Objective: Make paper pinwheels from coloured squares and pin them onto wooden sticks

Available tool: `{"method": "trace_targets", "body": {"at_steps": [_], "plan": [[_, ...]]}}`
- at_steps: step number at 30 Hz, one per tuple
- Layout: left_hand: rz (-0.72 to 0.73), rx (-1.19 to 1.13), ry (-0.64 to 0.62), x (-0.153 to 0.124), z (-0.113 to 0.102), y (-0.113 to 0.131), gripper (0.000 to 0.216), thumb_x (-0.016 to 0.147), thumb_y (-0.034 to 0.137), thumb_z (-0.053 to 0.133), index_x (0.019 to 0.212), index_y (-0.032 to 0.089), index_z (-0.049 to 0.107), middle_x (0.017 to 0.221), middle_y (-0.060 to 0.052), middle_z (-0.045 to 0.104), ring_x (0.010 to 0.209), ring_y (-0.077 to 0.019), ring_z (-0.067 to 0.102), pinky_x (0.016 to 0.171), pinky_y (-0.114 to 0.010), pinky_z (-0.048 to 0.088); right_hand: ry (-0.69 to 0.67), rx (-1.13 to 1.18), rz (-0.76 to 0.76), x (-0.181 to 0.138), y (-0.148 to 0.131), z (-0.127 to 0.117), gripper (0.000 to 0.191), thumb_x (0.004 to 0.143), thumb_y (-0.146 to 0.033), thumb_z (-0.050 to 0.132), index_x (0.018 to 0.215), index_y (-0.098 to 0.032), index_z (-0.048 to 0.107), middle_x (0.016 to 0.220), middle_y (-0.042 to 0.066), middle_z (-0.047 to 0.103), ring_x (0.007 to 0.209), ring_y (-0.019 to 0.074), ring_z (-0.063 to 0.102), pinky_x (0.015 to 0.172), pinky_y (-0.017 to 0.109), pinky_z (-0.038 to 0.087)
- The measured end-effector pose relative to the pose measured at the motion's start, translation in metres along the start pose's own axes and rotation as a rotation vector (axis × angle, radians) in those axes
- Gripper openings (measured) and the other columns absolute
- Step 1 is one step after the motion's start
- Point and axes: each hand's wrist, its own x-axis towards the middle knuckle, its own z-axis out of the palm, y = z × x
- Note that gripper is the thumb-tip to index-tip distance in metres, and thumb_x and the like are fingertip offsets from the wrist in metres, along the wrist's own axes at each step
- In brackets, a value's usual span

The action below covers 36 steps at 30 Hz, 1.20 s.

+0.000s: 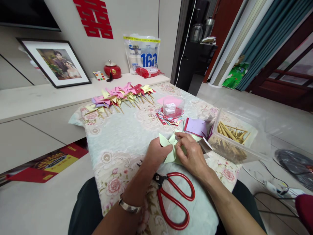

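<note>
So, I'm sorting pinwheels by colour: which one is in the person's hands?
The pale green pinwheel, held by the left hand and right hand; the other pinwheels lie bunched near the table's far edge.

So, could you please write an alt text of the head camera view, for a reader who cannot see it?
A person's left grip and right grip hold folded pale green paper over a flowered tablecloth, with red-handled scissors lying nearer the viewer. Paper pinwheels lie at the far left; a clear box of sticks stands at the right.
</note>
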Motion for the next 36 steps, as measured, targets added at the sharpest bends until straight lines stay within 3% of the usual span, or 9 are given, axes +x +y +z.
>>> {"method": "trace_targets", "body": {"at_steps": [13, 27, 32, 36], "plan": [[-0.017, -0.041, -0.031, -0.001, 0.000, 0.002, 0.013, 0.063, 0.025, 0.067, 0.071, 0.014, 0.063, 0.058, 0.005, 0.054, 0.054, -0.0102, 0.043, 0.050, -0.022, 0.038, -0.039, 0.024, 0.035, 0.000, 0.002, -0.001, 0.011, 0.085, -0.014, 0.052, 0.078, -0.022, 0.055, 0.116, 0.015, 0.068, 0.111, 0.0289, 0.062, 0.089, 0.045, 0.049], [-0.024, -0.051, -0.050, 0.003, -0.001, -0.003, 0.026, 0.062, 0.025, 0.072, 0.083, 0.012, 0.072, 0.070, -0.001, 0.068, 0.063, -0.0163, 0.057, 0.057, -0.025, 0.044, -0.042, 0.060, 0.030, 0.000, -0.001, -0.004, 0.011, 0.087, -0.014, 0.053, 0.078, -0.019, 0.057, 0.114, 0.014, 0.068, 0.107, 0.0275, 0.064, 0.089, 0.043, 0.047], [-0.067, -0.189, -0.034, 0.003, -0.006, -0.004, 0.023, 0.061, 0.025, 0.072, 0.080, 0.013, 0.070, 0.069, -0.001, 0.068, 0.060, -0.0155, 0.058, 0.055, -0.025, 0.044, 0.158, 0.168, 0.020, 0.003, -0.006, -0.022, 0.005, 0.092, -0.021, 0.059, 0.089, -0.020, 0.063, 0.114, 0.012, 0.069, 0.107, 0.0237, 0.065, 0.092, 0.039, 0.047], [-0.101, -0.271, -0.008, 0.004, -0.009, 0.001, 0.017, 0.058, 0.023, 0.075, 0.066, 0.015, 0.063, 0.055, 0.003, 0.058, 0.050, -0.0109, 0.051, 0.048, -0.021, 0.037, 0.333, 0.246, 0.089, 0.004, -0.003, -0.048, 0.005, 0.093, -0.023, 0.061, 0.093, -0.021, 0.066, 0.112, 0.010, 0.070, 0.106, 0.0226, 0.065, 0.092, 0.037, 0.048]]}}
